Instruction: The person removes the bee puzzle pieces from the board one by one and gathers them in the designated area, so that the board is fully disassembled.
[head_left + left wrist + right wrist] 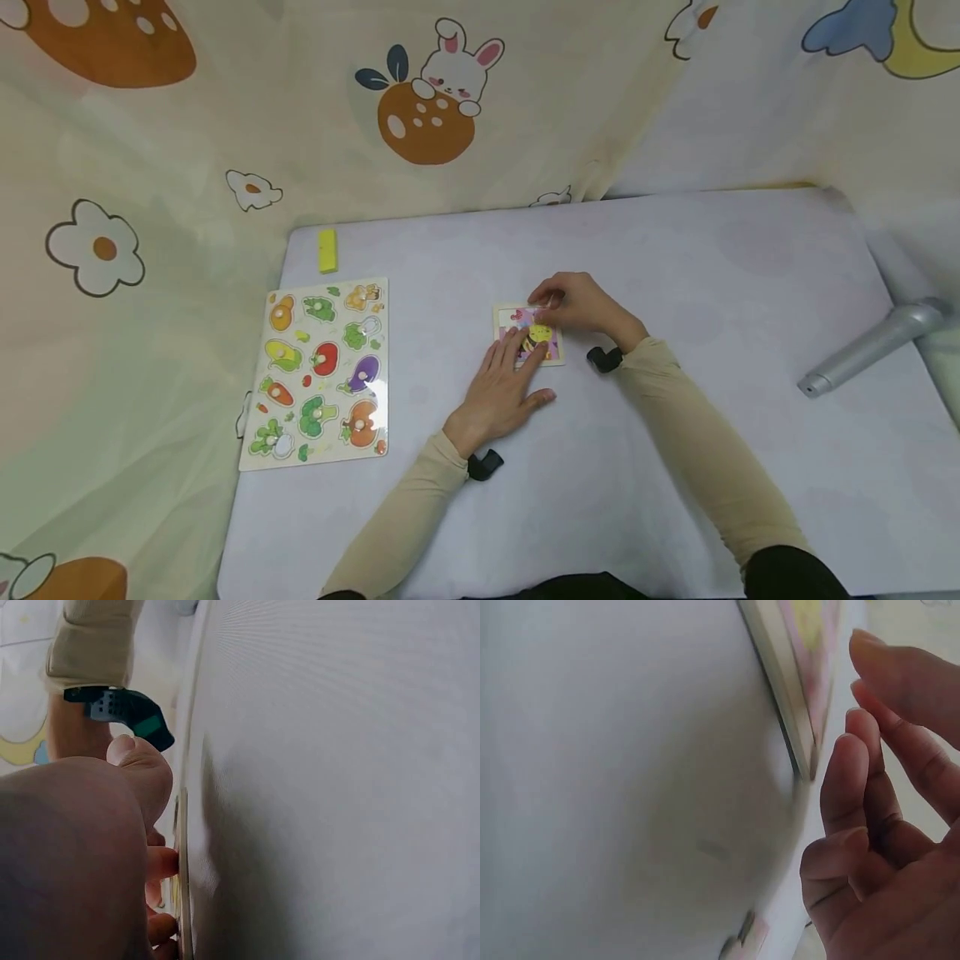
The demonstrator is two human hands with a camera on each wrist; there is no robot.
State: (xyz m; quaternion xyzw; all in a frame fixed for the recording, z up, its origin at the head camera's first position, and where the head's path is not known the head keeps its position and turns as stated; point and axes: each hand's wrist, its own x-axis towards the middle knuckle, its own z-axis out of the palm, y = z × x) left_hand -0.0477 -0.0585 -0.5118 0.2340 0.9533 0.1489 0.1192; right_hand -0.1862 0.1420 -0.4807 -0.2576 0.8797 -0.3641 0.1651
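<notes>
A small square jigsaw puzzle (pixel 556 353) with a yellow bee picture and a pale wooden border lies on the white table. My left hand (pixel 495 400) rests over its lower left part, fingers stretched out and thumb spread to the side. In the left wrist view the fingertips (pixel 163 928) press on the thin board from above. At the puzzle's upper right corner is my right hand (pixel 588 307), loosely bent. The right wrist view shows that hand (pixel 892 817) beside the puzzle's edge (pixel 784 690), thumb and fingers apart with nothing held between them.
A vegetable knob puzzle board (pixel 341 333) lies at the table's left side. Behind it, near the back edge, stands a yellow block (pixel 327 251). A grey metal tube (pixel 873 346) reaches over the right side. A patterned cloth (pixel 300 108) hangs behind the table.
</notes>
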